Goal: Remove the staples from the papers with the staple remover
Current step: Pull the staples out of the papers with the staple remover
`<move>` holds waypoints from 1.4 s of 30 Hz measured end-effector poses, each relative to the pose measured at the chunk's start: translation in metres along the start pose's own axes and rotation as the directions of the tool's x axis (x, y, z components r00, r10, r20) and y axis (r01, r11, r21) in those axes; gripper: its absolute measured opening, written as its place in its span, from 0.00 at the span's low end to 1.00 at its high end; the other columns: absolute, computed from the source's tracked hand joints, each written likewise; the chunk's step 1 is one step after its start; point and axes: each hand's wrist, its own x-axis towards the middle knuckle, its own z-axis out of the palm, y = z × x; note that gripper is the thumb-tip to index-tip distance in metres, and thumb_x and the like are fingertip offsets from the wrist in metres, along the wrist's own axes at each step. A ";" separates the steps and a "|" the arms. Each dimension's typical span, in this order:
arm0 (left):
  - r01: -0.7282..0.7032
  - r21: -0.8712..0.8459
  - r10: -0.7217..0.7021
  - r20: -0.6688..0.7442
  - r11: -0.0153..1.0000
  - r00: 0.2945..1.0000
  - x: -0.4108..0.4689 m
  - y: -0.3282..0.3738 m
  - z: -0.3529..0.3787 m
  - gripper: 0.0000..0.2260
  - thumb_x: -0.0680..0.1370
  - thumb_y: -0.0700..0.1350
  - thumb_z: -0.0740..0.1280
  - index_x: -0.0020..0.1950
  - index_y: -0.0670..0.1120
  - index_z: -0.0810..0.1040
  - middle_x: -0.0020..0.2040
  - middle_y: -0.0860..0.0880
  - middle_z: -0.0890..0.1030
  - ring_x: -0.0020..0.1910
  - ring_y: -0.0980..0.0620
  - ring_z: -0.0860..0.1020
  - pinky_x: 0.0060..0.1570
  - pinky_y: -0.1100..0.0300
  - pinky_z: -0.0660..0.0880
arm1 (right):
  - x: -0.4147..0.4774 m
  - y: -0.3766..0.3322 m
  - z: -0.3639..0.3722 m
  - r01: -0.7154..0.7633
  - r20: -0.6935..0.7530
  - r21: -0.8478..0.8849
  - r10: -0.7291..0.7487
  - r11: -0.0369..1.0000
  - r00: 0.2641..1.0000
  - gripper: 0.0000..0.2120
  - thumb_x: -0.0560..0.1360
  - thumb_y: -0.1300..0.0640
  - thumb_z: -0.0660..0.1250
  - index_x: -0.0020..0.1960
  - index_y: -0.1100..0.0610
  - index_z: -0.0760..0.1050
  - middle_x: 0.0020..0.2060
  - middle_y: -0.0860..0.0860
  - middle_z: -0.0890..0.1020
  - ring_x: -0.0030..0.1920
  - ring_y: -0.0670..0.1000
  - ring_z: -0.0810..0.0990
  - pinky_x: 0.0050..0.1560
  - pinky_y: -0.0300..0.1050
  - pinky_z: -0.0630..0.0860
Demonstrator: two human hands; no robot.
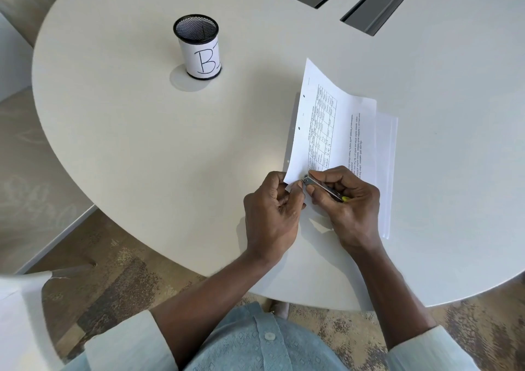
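Left hand (271, 208) pinches the papers' (335, 132) near corner; right hand (345, 200) grips the remover (321, 186) there; cup (198, 47) at 10 o'clock.

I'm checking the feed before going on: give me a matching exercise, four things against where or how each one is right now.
Things:
1. staple remover
2. mesh cup
3. left hand
4. top sheet

States:
A. stands upright on the table, apart from the papers
B. pinches the near corner of the papers
C. held in the right hand, tip at the corner of the papers
D. printed with a grid, far end curled up

Pairs: 1-C, 2-A, 3-B, 4-D
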 end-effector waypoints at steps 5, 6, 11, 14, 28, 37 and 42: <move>0.013 0.028 -0.013 -0.002 1.000 1.000 0.001 0.000 0.001 0.11 0.84 0.47 0.69 0.50 0.39 0.81 0.42 0.47 0.91 0.38 0.49 0.90 0.41 0.45 0.86 | 0.000 0.000 0.001 -0.006 0.012 -0.019 0.007 1.000 1.000 0.08 0.78 0.67 0.80 0.56 0.61 0.87 0.49 0.49 0.92 0.46 0.47 0.90 0.50 0.41 0.84; 0.017 0.029 -0.017 -0.002 0.999 1.000 0.002 0.000 0.001 0.11 0.84 0.46 0.69 0.50 0.38 0.81 0.42 0.47 0.91 0.37 0.48 0.90 0.41 0.45 0.86 | 0.000 0.000 0.001 -0.010 0.015 -0.021 0.011 1.000 1.000 0.08 0.78 0.65 0.80 0.56 0.60 0.87 0.49 0.50 0.92 0.47 0.47 0.90 0.51 0.41 0.84; 0.052 0.004 -0.052 -0.002 0.999 0.999 0.002 -0.002 0.003 0.10 0.84 0.44 0.70 0.49 0.37 0.80 0.40 0.45 0.90 0.38 0.46 0.90 0.43 0.43 0.87 | -0.002 -0.001 0.004 -0.008 0.023 -0.049 0.010 0.999 1.000 0.09 0.79 0.64 0.79 0.57 0.57 0.86 0.51 0.49 0.92 0.52 0.50 0.91 0.55 0.45 0.86; 0.065 -0.004 -0.065 -0.006 0.998 0.998 0.003 -0.003 0.004 0.11 0.84 0.44 0.70 0.48 0.37 0.80 0.39 0.45 0.90 0.37 0.46 0.90 0.43 0.42 0.87 | -0.002 -0.003 0.005 0.001 0.020 -0.071 0.001 0.997 1.000 0.09 0.79 0.64 0.79 0.58 0.56 0.86 0.50 0.48 0.92 0.51 0.49 0.91 0.55 0.45 0.87; 0.072 -0.009 -0.072 -0.012 0.997 0.997 -0.001 0.000 0.005 0.09 0.85 0.44 0.72 0.50 0.38 0.80 0.38 0.47 0.90 0.36 0.52 0.90 0.37 0.45 0.87 | 0.000 -0.006 0.006 -0.032 -0.037 -0.041 0.030 0.999 0.999 0.07 0.81 0.60 0.78 0.58 0.54 0.86 0.50 0.48 0.91 0.48 0.47 0.89 0.50 0.39 0.83; 0.083 -0.016 -0.083 -0.009 0.996 0.996 0.002 0.001 0.006 0.08 0.83 0.46 0.70 0.50 0.42 0.82 0.37 0.50 0.89 0.36 0.51 0.89 0.42 0.44 0.87 | -0.001 -0.006 0.004 -0.033 -0.029 -0.063 0.032 0.997 0.999 0.09 0.77 0.60 0.80 0.56 0.52 0.87 0.49 0.48 0.91 0.48 0.49 0.90 0.52 0.45 0.86; 0.082 0.002 -0.082 0.005 0.997 0.997 0.002 0.000 0.005 0.07 0.85 0.43 0.70 0.50 0.39 0.80 0.38 0.46 0.89 0.36 0.42 0.88 0.42 0.39 0.86 | -0.002 -0.006 0.005 0.009 -0.022 -0.055 -0.010 0.998 1.000 0.09 0.77 0.63 0.80 0.56 0.57 0.87 0.49 0.49 0.91 0.52 0.50 0.91 0.54 0.40 0.84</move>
